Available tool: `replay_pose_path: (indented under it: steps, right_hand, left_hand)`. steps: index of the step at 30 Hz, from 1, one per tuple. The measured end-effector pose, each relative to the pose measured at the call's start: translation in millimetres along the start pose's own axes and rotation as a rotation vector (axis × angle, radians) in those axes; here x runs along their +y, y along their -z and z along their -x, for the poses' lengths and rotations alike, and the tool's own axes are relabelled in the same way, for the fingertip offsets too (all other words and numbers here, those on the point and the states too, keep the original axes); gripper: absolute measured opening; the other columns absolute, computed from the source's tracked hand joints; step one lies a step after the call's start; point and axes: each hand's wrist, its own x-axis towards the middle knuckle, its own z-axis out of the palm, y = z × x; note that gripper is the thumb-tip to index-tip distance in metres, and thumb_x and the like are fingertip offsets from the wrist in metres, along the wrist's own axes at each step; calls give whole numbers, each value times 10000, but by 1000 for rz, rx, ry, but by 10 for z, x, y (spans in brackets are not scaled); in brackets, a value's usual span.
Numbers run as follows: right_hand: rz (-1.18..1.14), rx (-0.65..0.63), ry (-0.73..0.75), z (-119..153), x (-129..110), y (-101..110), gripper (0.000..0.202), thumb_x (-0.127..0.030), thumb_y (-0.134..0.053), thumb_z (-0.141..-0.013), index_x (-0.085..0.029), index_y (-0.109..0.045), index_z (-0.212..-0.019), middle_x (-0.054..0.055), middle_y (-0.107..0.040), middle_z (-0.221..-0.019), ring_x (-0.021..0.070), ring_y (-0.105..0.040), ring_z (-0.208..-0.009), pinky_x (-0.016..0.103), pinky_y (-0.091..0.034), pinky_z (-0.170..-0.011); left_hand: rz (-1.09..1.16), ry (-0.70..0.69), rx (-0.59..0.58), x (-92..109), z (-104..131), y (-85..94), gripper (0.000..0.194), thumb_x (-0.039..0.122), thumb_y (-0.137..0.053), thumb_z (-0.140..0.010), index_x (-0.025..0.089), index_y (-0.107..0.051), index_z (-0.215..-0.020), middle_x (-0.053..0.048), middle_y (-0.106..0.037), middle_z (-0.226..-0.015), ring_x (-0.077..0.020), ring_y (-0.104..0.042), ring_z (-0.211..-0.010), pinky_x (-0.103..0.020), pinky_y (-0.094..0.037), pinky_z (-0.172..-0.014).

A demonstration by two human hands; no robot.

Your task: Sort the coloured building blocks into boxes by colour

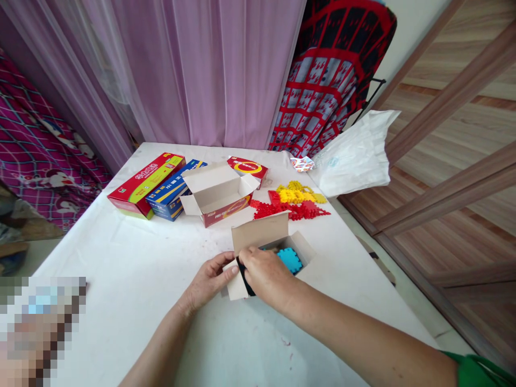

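On the white table (141,269), the step in hand looks like handling what lies inside an open carton (303,247); the next move seems to call for a steady carton and fingers kept clear of its rim. The carton's long axis runs left to right, angling slightly away at the right end; its mouth faces up, with the long flap (261,232) raised behind. Beyond the carton lie red pieces (300,211). The right hand (266,273) bends into the carton's left half (tips hidden, so I cannot tell its grip). The left hand (207,278) is mostly closed on the carton's left end. Inside the carton, toward its right end, sits a blue piece (290,260).
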Motion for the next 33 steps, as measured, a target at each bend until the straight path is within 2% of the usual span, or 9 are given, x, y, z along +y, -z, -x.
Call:
replay_pose_path:
  steps: [7,12,16,19,24,26,28,33]
  right_hand:
    - [93,-31,2,45,23,40,223,-115,-479,-867,-128,-643,-1017,144,-669,-962,245,-674,-852,306,-472,-695]
    - [-98,-19,4,108,208,127,215,-112,-521,-830,-188,-677,-957,75,-706,-977,208,-647,-940,291,-446,-796]
    - [-396,119,-81,261,508,195,212,-120,-530,-786,-207,-676,-912,27,-720,-928,168,-651,-862,271,-467,-768]
    - [-650,251,-153,399,761,202,184,-225,-519,-800,-200,-663,-912,29,-712,-862,162,-649,-765,271,-497,-689]
    - [-933,469,-194,573,1040,184,262,-371,-546,-789,-191,-634,-959,50,-706,-885,177,-650,-779,304,-531,-698]
    - [-970,493,-202,603,1052,173,272,-382,-546,-794,-191,-630,-968,51,-702,-880,173,-645,-765,306,-535,-689]
    - [-922,462,-192,597,997,156,252,-350,-535,-807,-189,-639,-970,49,-696,-867,165,-636,-745,295,-528,-676]
    - [-605,300,-11,435,686,95,214,-144,-517,-800,-194,-701,-896,55,-702,-969,161,-632,-866,278,-484,-792]
  left_hand:
    - [-56,-57,-11,-48,-25,-27,477,511,-749,-700,185,-648,-1033,-43,-710,-1005,-189,-627,-932,-318,-491,-866]
    - [-71,-54,-17,-47,-25,-40,455,498,-729,-729,187,-632,-1047,-47,-710,-1021,-187,-633,-919,-314,-497,-837]
    - [-81,-44,-45,-26,-18,-39,446,490,-710,-752,180,-627,-1062,-53,-707,-1023,-187,-634,-911,-306,-496,-820]
    - [-74,-50,-59,-26,-15,-31,438,483,-710,-756,185,-630,-1067,-52,-703,-1050,-192,-630,-940,-313,-489,-853]
    - [-59,-37,-56,-8,-7,-36,437,477,-712,-757,190,-630,-1076,-55,-700,-1069,-201,-633,-952,-330,-491,-867]
    - [-59,-28,-59,14,-1,-45,442,480,-710,-757,190,-633,-1082,-58,-700,-1072,-209,-633,-967,-339,-491,-877]
    - [-74,-28,-57,31,6,-51,444,484,-704,-761,192,-638,-1088,-59,-701,-1072,-214,-632,-977,-346,-490,-885]
    - [-130,-38,-18,14,4,-36,456,487,-705,-757,198,-645,-1104,-54,-709,-1044,-210,-632,-957,-352,-491,-890]
